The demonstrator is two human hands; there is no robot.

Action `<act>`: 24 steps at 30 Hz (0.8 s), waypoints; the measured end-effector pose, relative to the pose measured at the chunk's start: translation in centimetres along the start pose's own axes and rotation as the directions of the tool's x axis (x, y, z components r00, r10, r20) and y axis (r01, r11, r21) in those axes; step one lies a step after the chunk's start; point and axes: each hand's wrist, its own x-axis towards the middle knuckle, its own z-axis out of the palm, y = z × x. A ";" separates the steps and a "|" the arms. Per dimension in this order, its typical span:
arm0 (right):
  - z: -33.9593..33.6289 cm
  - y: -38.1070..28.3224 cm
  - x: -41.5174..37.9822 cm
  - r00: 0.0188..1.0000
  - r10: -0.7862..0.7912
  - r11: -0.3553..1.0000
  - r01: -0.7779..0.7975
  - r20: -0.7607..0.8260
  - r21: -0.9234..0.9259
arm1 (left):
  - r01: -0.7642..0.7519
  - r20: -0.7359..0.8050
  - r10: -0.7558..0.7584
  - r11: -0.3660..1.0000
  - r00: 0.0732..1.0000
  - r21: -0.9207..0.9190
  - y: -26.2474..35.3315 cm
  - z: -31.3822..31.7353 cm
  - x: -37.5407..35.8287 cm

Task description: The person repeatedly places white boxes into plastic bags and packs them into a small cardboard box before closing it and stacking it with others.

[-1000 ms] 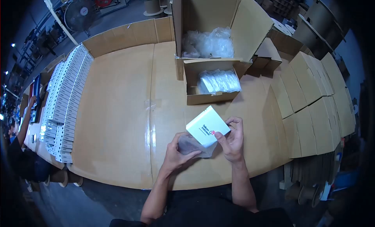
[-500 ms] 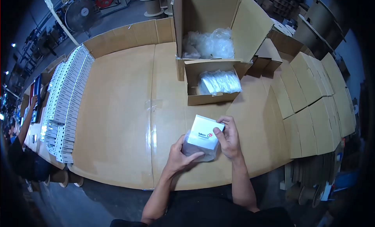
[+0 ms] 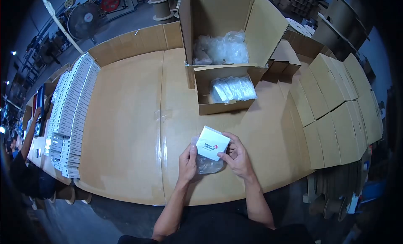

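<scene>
A white square box [image 3: 212,144] with a small red logo and dark print is held above the cardboard-covered table. Clear plastic wrap [image 3: 208,165] hangs below and to the left of it. My left hand [image 3: 187,163] is closed on the plastic wrap at the left side, thumb up. On the other side, my right hand [image 3: 237,157] grips the white box at its right edge, with the thumb on its printed face. Beyond my hands stands a small open carton [image 3: 224,108] holding plastic-wrapped items [image 3: 234,89].
A large open carton [image 3: 264,28] with crumpled plastic [image 3: 222,49] stands at the back. Stacked white boxes [image 3: 71,105] line the table's left edge; brown cartons [image 3: 336,118] are stacked at right. Another person's arm [image 3: 31,133] shows at far left.
Both hands and the white box have moved slightly left. More of the plastic now hangs below the box, and my left thumb has moved from the front of the plastic to its left edge.
</scene>
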 end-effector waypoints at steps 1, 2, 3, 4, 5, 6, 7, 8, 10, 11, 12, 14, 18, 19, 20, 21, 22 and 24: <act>0.0 -0.9 0.0 1.000 -0.005 0.999 0.005 -0.013 -0.036 | 0.008 0.028 -0.009 1.000 1.000 0.030 0.4 -0.2 0.2; -0.2 -1.0 0.0 1.000 0.003 0.999 -0.003 -0.004 -0.050 | 0.017 0.056 -0.020 0.998 0.998 0.060 1.0 -0.3 0.3; -0.6 -1.2 0.0 1.000 0.011 0.998 -0.011 0.005 -0.067 | -0.001 0.074 -0.005 0.997 0.997 0.076 1.6 -0.1 0.3; -0.9 -1.6 0.2 1.000 0.017 0.996 -0.016 0.017 -0.085 | -0.022 0.091 0.013 0.996 0.996 0.091 2.4 0.1 0.3; -1.0 -2.1 0.3 0.999 0.043 0.991 -0.041 0.013 -0.127 | -0.041 0.106 0.030 0.994 0.994 0.105 2.8 0.2 0.4; -1.0 -3.0 0.2 0.997 0.073 0.983 -0.071 0.007 -0.168 | -0.057 0.110 0.045 0.992 0.993 0.113 2.7 0.2 0.4; -1.0 -3.5 0.3 0.995 0.102 0.973 -0.100 -0.001 -0.208 | -0.073 0.116 0.059 0.990 0.991 0.121 2.2 0.1 0.6; -1.2 -3.6 0.6 1.000 0.015 0.965 -0.010 0.016 -0.262 | -0.089 0.125 0.073 0.988 0.989 0.129 1.9 0.0 0.6; -1.5 -3.8 1.0 0.986 -0.157 0.917 0.167 0.057 -0.363 | -0.121 0.125 0.102 0.980 0.987 0.156 1.7 0.1 0.6; -1.4 -4.1 1.0 0.982 -0.186 0.898 0.181 0.027 -0.400 | -0.139 0.126 0.119 0.976 0.985 0.168 1.7 0.2 0.7; -1.4 -4.2 1.1 0.976 -0.218 0.892 0.209 0.024 -0.402 | -0.137 0.124 0.116 0.975 0.985 0.175 1.7 0.3 0.8; -1.3 -4.2 1.2 0.961 -0.274 0.877 0.260 0.024 -0.404 | -0.126 0.116 0.105 0.974 0.988 0.187 1.6 0.5 0.7; -1.0 -2.7 1.2 0.974 -0.222 0.965 0.214 -0.041 -0.150 | -0.166 0.137 0.165 0.986 0.977 -0.003 1.2 1.0 0.7; -0.9 -2.9 1.1 0.978 -0.196 0.978 0.190 -0.076 -0.081 | -0.135 0.095 0.144 0.986 0.985 -0.094 0.7 1.3 0.8; -0.7 -2.9 1.2 0.980 -0.168 0.986 0.168 -0.106 -0.011 | -0.108 0.054 0.120 0.977 0.991 -0.184 0.1 1.6 0.9; -0.6 -2.4 1.4 0.978 -0.140 0.980 0.159 -0.152 0.120 | -0.084 0.013 0.091 0.958 0.996 -0.275 -0.1 1.8 0.9; -0.6 -2.2 1.6 0.980 -0.153 0.982 0.165 -0.130 0.092 | -0.071 0.001 0.075 0.948 0.997 -0.311 -0.2 1.8 0.9; -0.6 -1.9 1.7 0.979 -0.179 0.983 0.183 -0.095 0.034 | -0.042 -0.012 0.040 0.923 0.999 -0.382 -0.4 2.0 1.0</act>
